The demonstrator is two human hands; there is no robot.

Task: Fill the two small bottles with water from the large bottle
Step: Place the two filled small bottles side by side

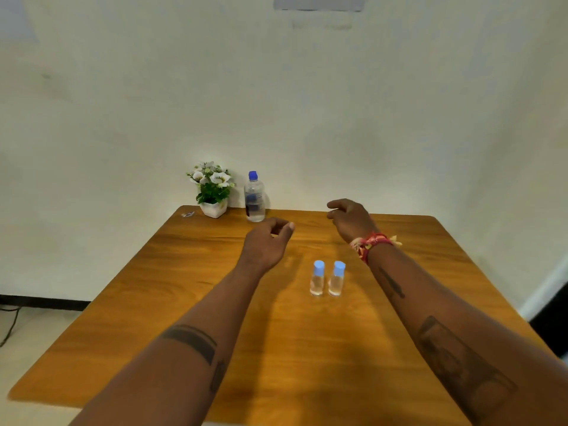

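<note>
Two small bottles with light-blue caps stand side by side mid-bench, between my forearms. Large bottle, blue cap on, stands at the far edge beside a potted plant. Left hand and right hand hover over the bench, fingers loosely curled, holding nothing.

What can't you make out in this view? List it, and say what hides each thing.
- Water level in the two small bottles: head view, clear walls and blur.
- Label on the large bottle: too small to read.
- Small item at the table's far left corner: too small to identify.
- Left hand palm: turned away; seems to hold nothing.
- Right hand fingertips: curled, blurred.
- Grey panel on the wall: cut off by the top edge.
</note>
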